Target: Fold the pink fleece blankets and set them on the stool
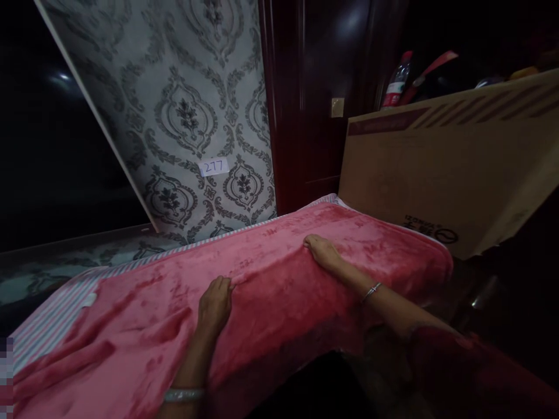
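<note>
A plush pink-red blanket (279,291) lies spread over a surface, its near side hanging down in front. Beneath it, a striped cloth (56,320) shows along the back and at the left. My left hand (215,305) is closed on the blanket near the middle, with a bangle on that wrist. Farther right and a little farther back, my right hand (322,251) pinches the same blanket; a thin bracelet circles its wrist. Between the two hands the fabric is drawn into a raised ridge. Loose folds gather to the left of my left hand.
A large cardboard box (437,169) stands at the right, with a red-capped bottle (396,81) and other items at its top. Behind the blanket are patterned wallpaper (187,116) with a paper marked 277 (213,166), and a dark door (305,145). A dark screen-like panel (56,134) is at left.
</note>
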Motion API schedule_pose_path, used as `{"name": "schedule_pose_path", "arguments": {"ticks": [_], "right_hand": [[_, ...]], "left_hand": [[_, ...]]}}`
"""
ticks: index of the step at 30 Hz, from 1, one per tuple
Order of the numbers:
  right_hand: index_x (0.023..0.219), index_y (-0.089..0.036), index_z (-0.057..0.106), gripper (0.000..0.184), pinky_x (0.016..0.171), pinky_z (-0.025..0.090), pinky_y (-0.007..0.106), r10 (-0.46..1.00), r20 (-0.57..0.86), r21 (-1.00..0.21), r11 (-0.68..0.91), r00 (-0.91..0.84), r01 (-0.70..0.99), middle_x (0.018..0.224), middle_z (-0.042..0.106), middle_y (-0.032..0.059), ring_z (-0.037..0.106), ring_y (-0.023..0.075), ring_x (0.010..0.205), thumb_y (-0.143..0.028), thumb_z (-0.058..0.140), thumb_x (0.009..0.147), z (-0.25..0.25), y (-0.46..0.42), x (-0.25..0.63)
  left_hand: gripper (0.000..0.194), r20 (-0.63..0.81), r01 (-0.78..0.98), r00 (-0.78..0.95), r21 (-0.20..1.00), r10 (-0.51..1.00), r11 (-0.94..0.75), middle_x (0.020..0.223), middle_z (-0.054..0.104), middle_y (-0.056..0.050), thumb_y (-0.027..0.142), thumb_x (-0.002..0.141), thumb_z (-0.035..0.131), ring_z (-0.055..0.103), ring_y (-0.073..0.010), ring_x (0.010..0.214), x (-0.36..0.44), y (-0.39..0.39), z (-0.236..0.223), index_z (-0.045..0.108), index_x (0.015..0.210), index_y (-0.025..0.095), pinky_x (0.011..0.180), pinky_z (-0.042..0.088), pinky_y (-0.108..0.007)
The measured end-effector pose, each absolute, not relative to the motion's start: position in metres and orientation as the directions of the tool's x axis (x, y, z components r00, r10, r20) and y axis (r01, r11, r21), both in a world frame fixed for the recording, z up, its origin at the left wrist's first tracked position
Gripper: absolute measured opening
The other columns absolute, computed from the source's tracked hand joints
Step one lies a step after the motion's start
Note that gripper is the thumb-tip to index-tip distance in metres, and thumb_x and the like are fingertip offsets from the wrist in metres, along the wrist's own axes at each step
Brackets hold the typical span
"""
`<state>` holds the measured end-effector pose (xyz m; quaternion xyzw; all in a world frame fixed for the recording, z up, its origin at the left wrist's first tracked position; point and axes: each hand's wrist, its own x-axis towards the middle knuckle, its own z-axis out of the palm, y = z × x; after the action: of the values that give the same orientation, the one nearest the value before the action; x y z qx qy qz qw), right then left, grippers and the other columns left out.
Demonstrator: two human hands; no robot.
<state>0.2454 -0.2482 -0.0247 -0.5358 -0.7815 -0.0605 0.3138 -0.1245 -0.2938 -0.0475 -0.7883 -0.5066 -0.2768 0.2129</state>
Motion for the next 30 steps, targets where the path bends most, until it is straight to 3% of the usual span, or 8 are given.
{"name": "schedule_pose_path", "arguments": {"ticks": [4, 13, 17, 22, 30], "right_hand": [[0.089, -0.018, 0.059, 0.022, 0.074, 0.041, 0.028, 0.79, 0.566, -0.244, 0.434, -0.236, 0.867, 0.086, 0.064, 0.0065, 0.055, 0.0178, 0.08, -0.008, 0.04, 0.089, -0.028, -0.259, 0.25], [0.088, -0.019, 0.059, 0.021, 0.078, 0.043, 0.031, 0.745, 0.619, -0.252, 0.489, -0.249, 0.835, 0.086, 0.064, 0.0074, 0.057, 0.0194, 0.082, -0.012, 0.04, 0.093, -0.04, -0.285, 0.245], [0.093, -0.019, 0.058, 0.02, 0.083, 0.044, 0.031, 0.725, 0.648, -0.253, 0.494, -0.233, 0.832, 0.093, 0.065, 0.0079, 0.057, 0.0192, 0.088, -0.011, 0.04, 0.095, -0.028, -0.282, 0.237], [0.092, -0.019, 0.058, 0.015, 0.081, 0.045, 0.028, 0.723, 0.655, -0.252, 0.484, -0.221, 0.838, 0.093, 0.066, 0.0065, 0.059, 0.0178, 0.088, -0.01, 0.046, 0.094, -0.023, -0.272, 0.229], [0.093, -0.018, 0.063, 0.013, 0.08, 0.044, 0.028, 0.744, 0.606, -0.253, 0.515, -0.281, 0.819, 0.094, 0.066, 0.006, 0.06, 0.0174, 0.088, -0.013, 0.051, 0.094, -0.031, -0.271, 0.231]], "left_hand": [[0.023, 0.695, 0.9, 0.369, -0.102, 0.617, -0.424, 0.08, 0.061, -0.005, 0.022, 0.098, 0.04, 0.058, -0.0207, 0.078, -0.124, -0.298, -0.049, 0.057, 0.082, 0.022, 0.069, 0.042, -0.031], [0.023, 0.648, 0.884, 0.435, -0.175, 0.625, -0.434, 0.079, 0.066, -0.005, 0.018, 0.093, 0.039, 0.062, -0.0221, 0.078, -0.144, -0.303, -0.044, 0.057, 0.081, 0.024, 0.072, 0.047, -0.032], [0.026, 0.696, 0.844, 0.479, -0.197, 0.535, -0.5, 0.079, 0.067, -0.006, 0.027, 0.095, 0.035, 0.064, -0.0229, 0.076, -0.156, -0.3, -0.036, 0.057, 0.081, 0.025, 0.072, 0.05, -0.034], [0.023, 0.674, 0.813, 0.504, -0.161, 0.54, -0.559, 0.089, 0.072, -0.006, 0.042, 0.089, 0.045, 0.068, -0.0249, 0.083, -0.166, -0.296, -0.035, 0.062, 0.094, 0.026, 0.069, 0.053, -0.035], [0.021, 0.618, 0.795, 0.544, -0.163, 0.568, -0.584, 0.087, 0.072, -0.006, 0.031, 0.084, 0.042, 0.068, -0.0265, 0.084, -0.181, -0.289, -0.016, 0.063, 0.086, 0.031, 0.073, 0.056, -0.038]]}}
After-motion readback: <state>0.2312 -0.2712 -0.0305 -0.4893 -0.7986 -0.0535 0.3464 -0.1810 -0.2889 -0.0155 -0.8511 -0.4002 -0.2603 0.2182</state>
